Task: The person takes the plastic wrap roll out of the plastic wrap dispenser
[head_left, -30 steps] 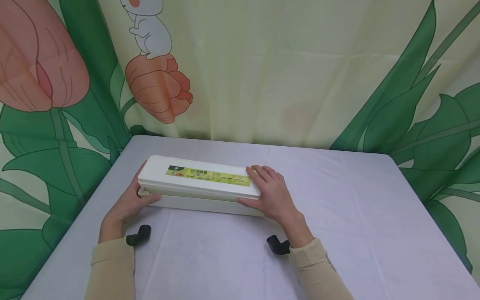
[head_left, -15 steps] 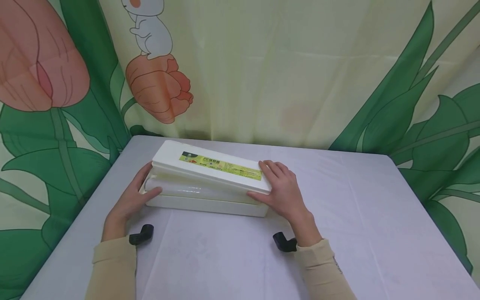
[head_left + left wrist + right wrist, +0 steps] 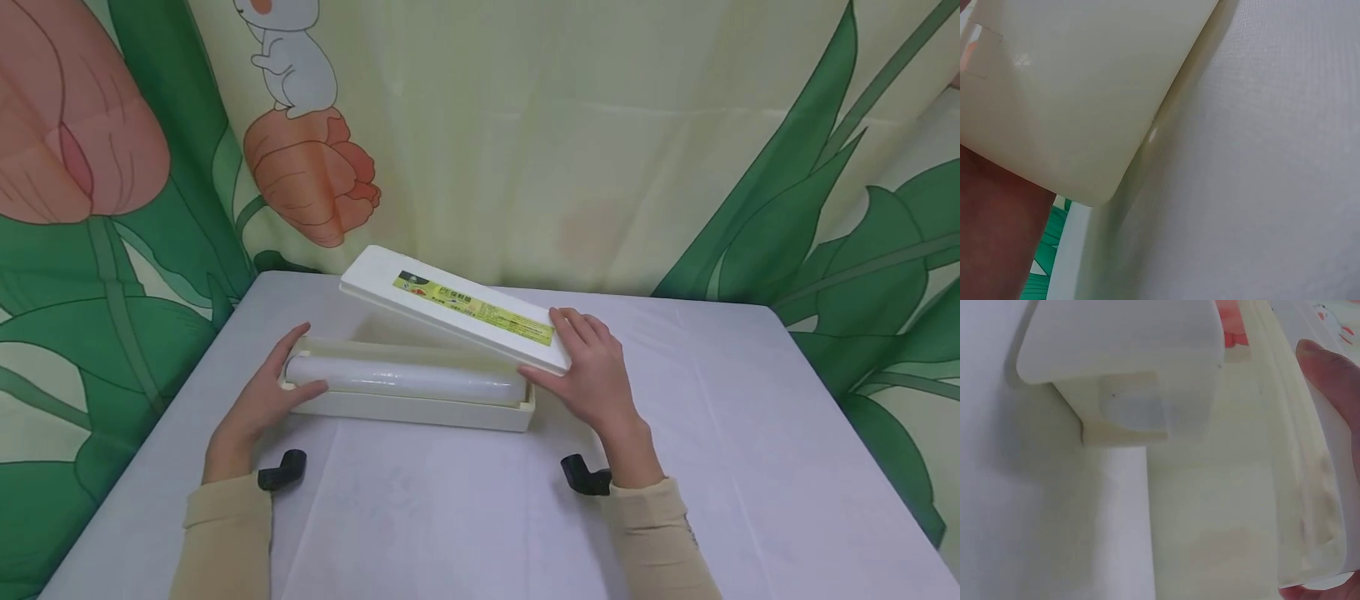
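A long white cling film box (image 3: pixel 420 411) lies on the table, uncovered, with a shiny roll of cling film (image 3: pixel 405 380) inside it. My left hand (image 3: pixel 257 408) holds the box's left end, thumb at the front edge and fingers at the back. The box's smooth end wall (image 3: pixel 1085 106) fills much of the left wrist view. Above the box, my right hand (image 3: pixel 600 379) grips the right end of the white lid (image 3: pixel 457 310), which bears a yellow-green label. The lid slants, its left end raised and farther back. In the right wrist view, the lid's inner side (image 3: pixel 1310 506) stands apart from the box end.
A white cloth covers the table (image 3: pixel 420 517). Behind it hangs a cream curtain (image 3: pixel 510 167) printed with tulips, leaves and a white animal. Black curved pieces (image 3: pixel 282 471) sit at both wrists, beside the sleeves (image 3: pixel 228 533).
The right hand has lifted the lid off the box and carried it right and back, tilting it. The roll has come into view. The left hand has kept its hold on the box's left end.
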{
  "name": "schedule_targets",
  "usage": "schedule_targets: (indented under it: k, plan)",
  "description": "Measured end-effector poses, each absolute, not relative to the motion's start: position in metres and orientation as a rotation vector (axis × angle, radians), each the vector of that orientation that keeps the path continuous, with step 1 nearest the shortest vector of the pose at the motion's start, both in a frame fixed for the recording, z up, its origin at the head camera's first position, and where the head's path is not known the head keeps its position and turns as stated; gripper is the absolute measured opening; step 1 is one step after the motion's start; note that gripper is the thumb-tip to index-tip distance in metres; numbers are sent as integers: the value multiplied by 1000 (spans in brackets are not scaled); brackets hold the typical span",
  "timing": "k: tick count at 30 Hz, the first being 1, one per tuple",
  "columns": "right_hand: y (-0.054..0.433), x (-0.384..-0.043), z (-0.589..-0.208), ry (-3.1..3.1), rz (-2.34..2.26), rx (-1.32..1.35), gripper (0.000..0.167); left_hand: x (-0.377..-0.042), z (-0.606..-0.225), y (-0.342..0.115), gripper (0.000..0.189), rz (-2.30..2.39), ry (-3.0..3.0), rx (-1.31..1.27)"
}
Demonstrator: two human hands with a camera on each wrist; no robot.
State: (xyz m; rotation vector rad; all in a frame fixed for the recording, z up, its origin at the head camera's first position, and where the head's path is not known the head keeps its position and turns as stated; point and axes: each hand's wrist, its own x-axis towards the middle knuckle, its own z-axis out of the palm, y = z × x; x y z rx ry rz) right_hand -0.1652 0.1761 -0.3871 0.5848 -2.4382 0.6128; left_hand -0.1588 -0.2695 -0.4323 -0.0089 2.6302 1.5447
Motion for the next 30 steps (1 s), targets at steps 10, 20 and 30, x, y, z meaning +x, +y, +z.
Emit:
schedule_targets:
  k: [10, 20, 30]
  plan:
    - [193, -159, -387, -2395, 620, 498, 83, -156, -435, -272, 111, 1522, 2644, 25]
    - [213, -150, -388, -2432, 614, 342, 85, -157, -432, -268, 111, 1476, 2645, 19]
    - [238, -141, -397, -2470, 551, 269, 84, -157, -431, -267, 109, 1462, 2654, 13]
